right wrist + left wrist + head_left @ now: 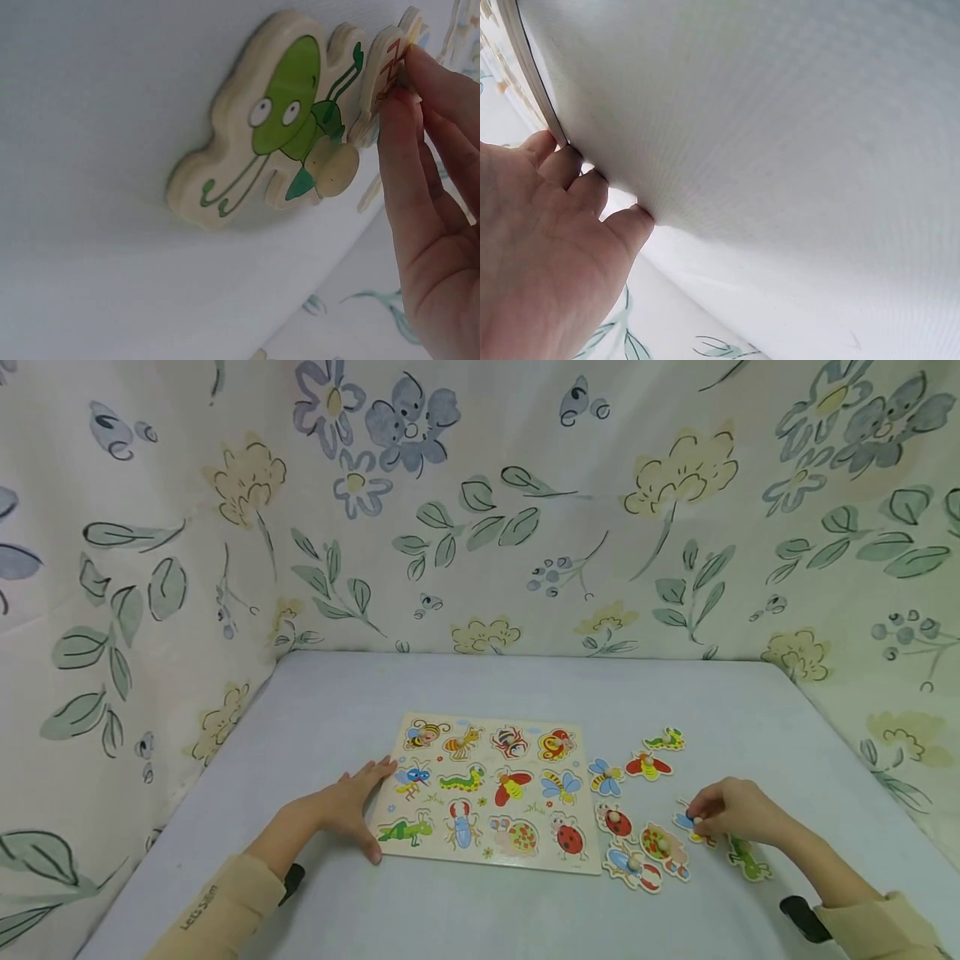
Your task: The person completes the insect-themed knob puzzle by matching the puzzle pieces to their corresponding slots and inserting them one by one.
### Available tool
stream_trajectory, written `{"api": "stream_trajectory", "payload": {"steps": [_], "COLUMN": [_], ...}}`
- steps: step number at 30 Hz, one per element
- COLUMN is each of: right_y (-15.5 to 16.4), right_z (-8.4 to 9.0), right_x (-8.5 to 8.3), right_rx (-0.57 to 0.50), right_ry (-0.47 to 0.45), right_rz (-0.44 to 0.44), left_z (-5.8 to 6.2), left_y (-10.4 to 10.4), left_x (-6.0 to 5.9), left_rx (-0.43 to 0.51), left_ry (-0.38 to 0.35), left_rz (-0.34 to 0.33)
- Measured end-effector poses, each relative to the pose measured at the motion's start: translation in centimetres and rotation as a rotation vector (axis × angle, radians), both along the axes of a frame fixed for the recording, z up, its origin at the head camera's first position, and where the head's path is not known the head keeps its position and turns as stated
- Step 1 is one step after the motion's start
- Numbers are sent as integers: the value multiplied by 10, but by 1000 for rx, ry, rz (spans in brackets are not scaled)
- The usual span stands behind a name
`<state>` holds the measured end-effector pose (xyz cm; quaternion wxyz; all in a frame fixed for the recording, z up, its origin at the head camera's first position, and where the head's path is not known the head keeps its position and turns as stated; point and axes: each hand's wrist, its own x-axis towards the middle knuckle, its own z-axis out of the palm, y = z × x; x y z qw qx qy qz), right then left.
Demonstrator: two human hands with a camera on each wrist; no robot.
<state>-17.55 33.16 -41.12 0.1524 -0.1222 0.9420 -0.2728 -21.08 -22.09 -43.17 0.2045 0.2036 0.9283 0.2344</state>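
A wooden insect puzzle board (pixel 487 793) lies flat on the pale table (pixel 480 693). My left hand (pixel 363 802) rests against the board's left edge with its fingers nearly straight. In the left wrist view those fingertips (pixel 592 187) touch the tabletop beside the board's rim (pixel 532 82). To the right of the board, my right hand (pixel 701 818) pinches a blue and yellow puzzle piece (pixel 684 821) that lies on the table. In the right wrist view the fingers (pixel 412 120) hold the rim of that piece (pixel 386 71), just beside a green grasshopper piece (pixel 277 142) with a wooden peg.
Several loose insect pieces lie right of the board: a ladybird (pixel 615 821), a bee (pixel 604 777), a caterpillar (pixel 664 741), a grasshopper (pixel 750 860). Flowered cloth walls (pixel 150 610) close in the table at left, back and right.
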Motion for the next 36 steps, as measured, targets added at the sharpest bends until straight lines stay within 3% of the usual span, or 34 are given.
{"api": "stream_trajectory", "payload": {"steps": [10, 18, 28, 36], "right_y": [0, -11, -18, -22], "right_z": [3, 13, 29, 29], "right_x": [4, 1, -5, -3], "right_rx": [-29, -45, -37, -66], "right_ry": [50, 59, 101, 90], "right_rz": [-2, -48, -26, -50], "left_z": [3, 3, 5, 6], "left_y": [0, 1, 1, 1], "left_x": [3, 4, 3, 4], "left_rx": [2, 4, 1, 11], "left_ry": [-7, -8, -3, -15], "left_rz": [6, 9, 8, 10]}}
